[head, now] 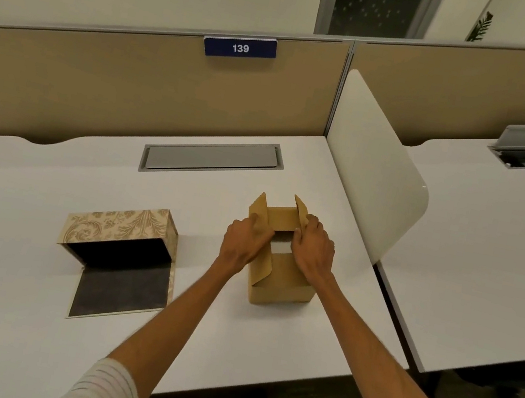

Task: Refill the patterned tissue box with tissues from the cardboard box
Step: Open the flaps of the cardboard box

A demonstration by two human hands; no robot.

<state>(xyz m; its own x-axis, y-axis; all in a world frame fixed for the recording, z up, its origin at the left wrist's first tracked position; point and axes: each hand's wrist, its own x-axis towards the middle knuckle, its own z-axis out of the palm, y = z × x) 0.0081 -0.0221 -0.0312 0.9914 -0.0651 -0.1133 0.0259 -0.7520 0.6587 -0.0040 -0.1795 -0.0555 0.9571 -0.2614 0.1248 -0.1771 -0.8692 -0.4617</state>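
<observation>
Honestly, with the left hand [245, 243] and right hand [313, 249] each pinching a side flap of the cardboard box [280, 271], I'd spread evenly so the tissues [280, 247] lift out cleanly.

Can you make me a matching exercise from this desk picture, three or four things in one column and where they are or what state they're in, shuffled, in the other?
Column one:
1. patterned tissue box
2. cardboard box
3. left hand
4. desk number sign

Column two:
A. clipped on top of the tan partition
B. lying open and dark inside, with its flap folded down on the desk
C. standing upright with its top flaps spread apart
D. gripping the left-side flap of the brown carton

Pairs: 1-B, 2-C, 3-D, 4-A
</observation>
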